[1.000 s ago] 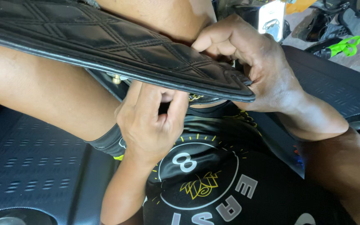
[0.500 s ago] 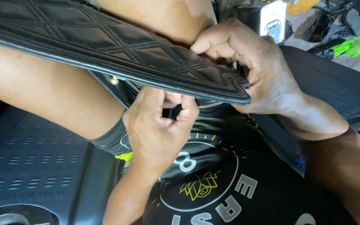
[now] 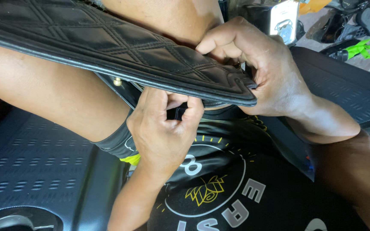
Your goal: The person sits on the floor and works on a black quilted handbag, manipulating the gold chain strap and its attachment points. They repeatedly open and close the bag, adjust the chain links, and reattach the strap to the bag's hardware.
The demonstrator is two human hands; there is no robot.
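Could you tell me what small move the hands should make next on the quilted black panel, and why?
Probably the left hand should pinch further along the underside of the quilted black panel: its fingers curl right beneath the edge, while the right hand already grips the corner, steadying it.

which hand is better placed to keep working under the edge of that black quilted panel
Left, probably. The left hand already has its fingertips tucked under the quilted panel's lower edge, while the right hand is busy pinching the panel's end corner, steadying it.
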